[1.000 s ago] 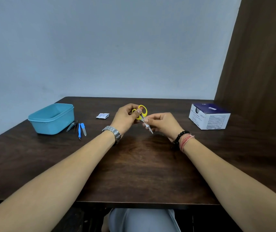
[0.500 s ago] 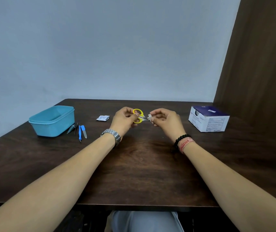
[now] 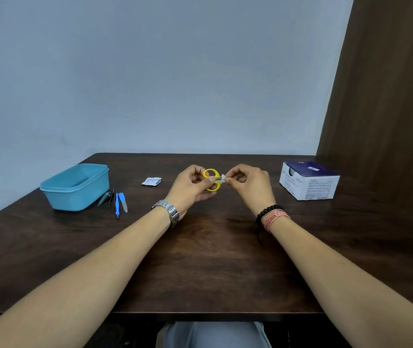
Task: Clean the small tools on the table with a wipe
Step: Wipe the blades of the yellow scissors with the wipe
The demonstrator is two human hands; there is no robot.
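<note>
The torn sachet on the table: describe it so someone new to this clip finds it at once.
Start at the teal tub on the dark table's left side and look right, toward the left hand. The sachet lies flat between them, apart from both. It is the only small white, printed packet; the tools beside the tub are slim metal and blue.

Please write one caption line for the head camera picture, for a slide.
Left hand holds yellow scissors while right hand pinches a wipe on the blades.
</note>
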